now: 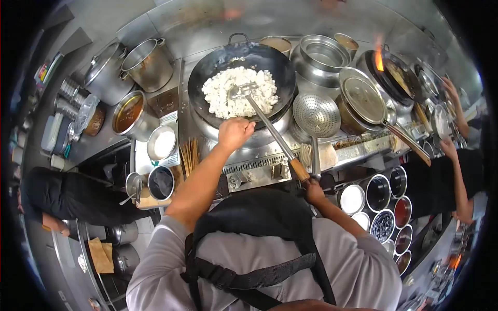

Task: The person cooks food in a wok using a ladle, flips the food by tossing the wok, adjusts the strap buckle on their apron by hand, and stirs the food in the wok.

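Wok: big dark wok (199, 65) on the stove, dead centre, far of the cook's chest.
White food: loose, crumbly pale heap (226, 105) in the wok, a few bits stuck up its far wall.
Right grip: closed round the near end of the wok spatula's wooden handle (299, 169), right hand (314, 192) way back from the heat, the spatula's head (243, 92) down in the heap.
Left grip: left hand (236, 133) curled at the wok's near rim. Fingers are tucked out of sight, so I can't tell how tight it is or if it's actually got the rim.
Spill risk: one hard shove away and food could hop the far rim, imo.
Burn risk: bare skin that close to metal, no cloth that I can see. If the rim's hot, a slip would hurt.
Snag risk: strainer (316, 114) on the right, its handle just beside the right hand. A wide sweep right could clip it.
Elbow risk: wooden sticks (189, 154) stand near the left forearm, white-filled bowl (161, 143) left of those. Swing out carelessly and they're going over.
Flare: open flame (379, 61) at another wok, far right, well apart from this one.
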A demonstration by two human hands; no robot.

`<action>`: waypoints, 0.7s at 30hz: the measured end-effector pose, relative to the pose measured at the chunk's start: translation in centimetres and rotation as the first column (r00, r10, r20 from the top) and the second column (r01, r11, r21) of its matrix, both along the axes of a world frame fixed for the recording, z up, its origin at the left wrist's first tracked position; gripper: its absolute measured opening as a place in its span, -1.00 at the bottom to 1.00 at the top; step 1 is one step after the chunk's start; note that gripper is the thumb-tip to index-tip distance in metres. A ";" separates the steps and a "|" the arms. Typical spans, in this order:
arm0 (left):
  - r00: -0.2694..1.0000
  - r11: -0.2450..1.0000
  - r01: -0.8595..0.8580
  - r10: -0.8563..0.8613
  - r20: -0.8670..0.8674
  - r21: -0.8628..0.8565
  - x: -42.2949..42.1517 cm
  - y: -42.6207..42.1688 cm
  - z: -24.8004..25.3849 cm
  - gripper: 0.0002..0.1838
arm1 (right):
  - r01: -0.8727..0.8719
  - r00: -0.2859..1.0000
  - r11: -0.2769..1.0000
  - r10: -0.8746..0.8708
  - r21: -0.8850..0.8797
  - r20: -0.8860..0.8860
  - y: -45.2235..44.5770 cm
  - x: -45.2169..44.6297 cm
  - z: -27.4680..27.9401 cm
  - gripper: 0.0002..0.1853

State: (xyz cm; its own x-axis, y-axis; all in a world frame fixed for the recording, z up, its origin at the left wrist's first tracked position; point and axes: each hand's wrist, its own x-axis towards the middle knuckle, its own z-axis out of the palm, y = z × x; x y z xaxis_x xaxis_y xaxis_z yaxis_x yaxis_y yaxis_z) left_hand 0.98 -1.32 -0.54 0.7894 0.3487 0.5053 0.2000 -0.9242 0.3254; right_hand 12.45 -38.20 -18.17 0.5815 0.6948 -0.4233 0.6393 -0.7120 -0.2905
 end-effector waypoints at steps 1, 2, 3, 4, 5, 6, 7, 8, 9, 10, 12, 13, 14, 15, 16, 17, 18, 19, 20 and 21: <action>1.000 1.000 -0.010 0.010 0.015 0.011 -0.1 -0.1 0.1 -0.56 | -0.016 1.000 1.000 0.016 0.006 -0.010 0.2 0.4 -1.2 -0.57; 1.000 0.999 -0.027 0.026 -0.016 -0.020 -0.2 -0.3 0.5 -0.56 | -0.011 1.000 0.992 0.011 -0.127 0.001 0.0 1.0 -2.4 -0.54; 0.999 0.999 -0.041 0.040 -0.030 -0.016 -0.1 -0.3 0.5 -0.56 | -0.006 1.000 0.966 0.009 -0.260 0.012 -0.6 1.8 -4.3 -0.51; 0.999 0.999 -0.024 0.024 -0.028 -0.025 -0.1 -0.2 0.4 -0.57 | 0.048 0.997 0.966 -0.062 -0.256 -0.047 -1.9 3.1 -10.0 -0.48; 1.000 0.999 -0.005 0.004 -0.029 -0.032 -0.1 0.0 0.4 -0.59 | 0.035 0.996 0.967 -0.053 -0.251 -0.066 -1.8 2.9 -9.9 -0.48; 0.999 1.000 -0.014 0.012 -0.048 -0.026 0.0 0.1 0.3 -0.59 | 0.002 0.996 0.943 -0.030 -0.331 -0.079 -2.0 2.9 -8.9 -0.47; 0.998 0.999 -0.023 0.021 -0.065 -0.029 0.0 0.2 0.3 -0.59 | -0.032 0.996 0.912 -0.006 -0.409 -0.092 -1.9 3.0 -9.0 -0.47; 0.996 0.999 -0.032 0.030 -0.084 -0.032 -0.1 0.1 0.3 -0.58 | -0.047 0.994 0.913 0.001 -0.405 -0.113 -1.5 2.9 -9.3 -0.47; 0.994 0.999 -0.036 0.033 -0.106 -0.030 -0.2 0.0 0.4 -0.58 | -0.046 0.997 0.899 0.015 -0.434 -0.075 -1.7 3.0 -10.4 -0.46; 0.993 0.999 -0.034 0.030 -0.113 -0.038 -0.2 0.0 0.6 -0.59 | -0.040 0.999 0.885 0.027 -0.463 -0.034 -2.0 2.9 -11.4 -0.45; 0.991 0.998 -0.039 0.032 -0.128 -0.052 -0.1 0.0 0.8 -0.60 | -0.024 1.000 0.913 0.014 -0.407 -0.026 -2.3 2.8 -12.3 -0.47; 0.991 0.998 -0.036 0.030 -0.128 -0.051 -0.1 -0.1 1.0 -0.60 | -0.004 1.000 0.935 0.004 -0.354 0.000 -2.4 2.9 -12.4 -0.49; 0.990 0.998 -0.039 0.032 -0.135 -0.054 -0.2 -0.1 1.1 -0.60 | 0.000 1.000 0.935 0.001 -0.356 0.004 -2.4 2.8 -12.5 -0.49; 0.990 0.997 -0.041 0.033 -0.138 -0.061 -0.2 -0.2 1.2 -0.60 | -0.005 1.000 0.937 0.004 -0.350 -0.001 -2.5 2.8 -12.5 -0.46; 0.992 0.997 -0.037 0.028 -0.125 -0.069 -0.1 -0.1 1.2 -0.60 | -0.008 1.000 0.938 0.008 -0.346 -0.002 -2.5 3.0 -12.4 -0.44; 0.994 0.997 -0.031 0.024 -0.106 -0.065 -0.1 0.0 1.0 -0.60 | -0.001 1.000 0.934 0.005 -0.356 0.012 -2.9 3.0 -12.5 -0.44; 0.996 0.998 -0.025 0.019 -0.091 -0.062 -0.2 0.0 0.8 -0.60 | -0.019 0.998 0.960 0.036 -0.278 0.056 -3.4 2.3 -12.5 -0.40; 0.996 0.997 -0.019 0.013 -0.085 -0.075 -0.2 -0.1 0.6 -0.60 | -0.041 0.993 0.979 0.062 -0.200 0.098 -3.9 1.5 -12.6 -0.36; 0.998 0.997 -0.016 0.011 -0.060 -0.077 -0.2 -0.1 0.6 -0.60 | 0.006 0.990 0.995 0.008 -0.100 0.140 -4.0 0.4 -11.0 -0.27; 0.999 0.997 -0.013 0.010 -0.034 -0.076 -0.2 -0.1 0.7 -0.61 | 0.012 0.989 0.994 0.004 -0.108 0.148 -4.1 -0.4 -9.7 -0.27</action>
State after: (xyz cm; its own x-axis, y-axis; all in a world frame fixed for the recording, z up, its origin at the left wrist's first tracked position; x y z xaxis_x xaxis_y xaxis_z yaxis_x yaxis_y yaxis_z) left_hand 0.81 -1.40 0.13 0.8013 0.3944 0.4499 0.2226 -0.8945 0.3876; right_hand 12.06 -42.33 -27.85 0.6461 0.6469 -0.4051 0.6665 -0.7368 -0.1134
